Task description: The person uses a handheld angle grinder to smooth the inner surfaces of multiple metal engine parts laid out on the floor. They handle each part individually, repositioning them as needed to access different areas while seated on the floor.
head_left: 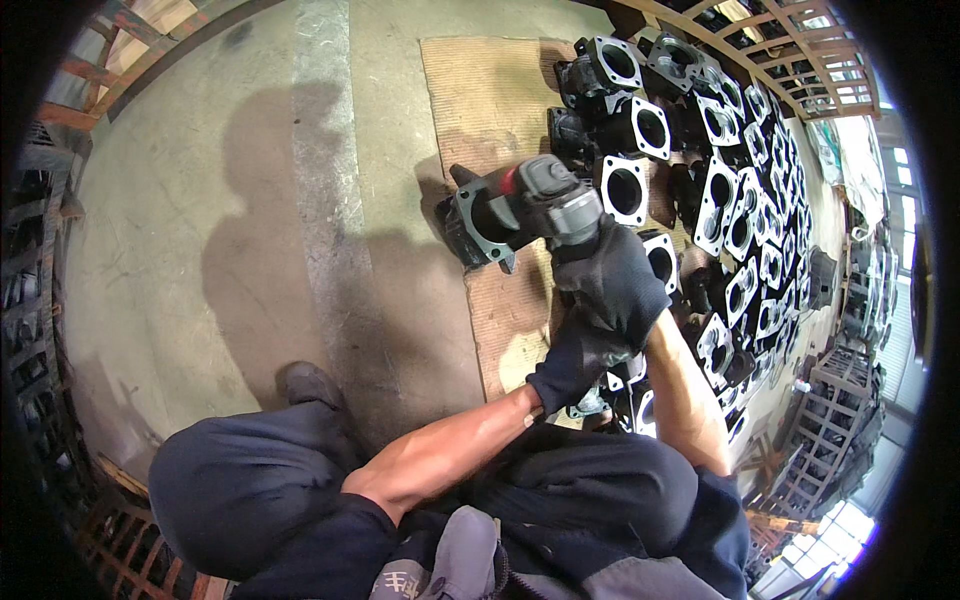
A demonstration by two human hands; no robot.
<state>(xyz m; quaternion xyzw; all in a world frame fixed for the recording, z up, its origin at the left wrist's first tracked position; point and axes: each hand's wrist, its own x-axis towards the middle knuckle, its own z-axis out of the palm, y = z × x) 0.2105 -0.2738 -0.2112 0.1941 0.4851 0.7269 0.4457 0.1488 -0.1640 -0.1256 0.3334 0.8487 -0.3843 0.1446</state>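
Observation:
A dark grey cordless power tool (565,205) with a red accent is held out in front of me, over a black metal casting (486,232). Its working end is hidden from this angle. My right hand (612,280), in a black glove, is closed around the tool's body. Just below it, my left hand (580,352), gloved too, is closed at the tool's rear, its fingers partly covered by the right hand. The casting has a bare machined flange with bolt holes and rests at the edge of a corrugated cardboard sheet (490,110).
Many similar castings (720,205) with bright flange faces stand packed in rows to the right. Metal crates (835,400) line the right side, and racks (35,240) stand along the left. Bare concrete floor (150,270) lies left of the cardboard. My knees are bent near the casting.

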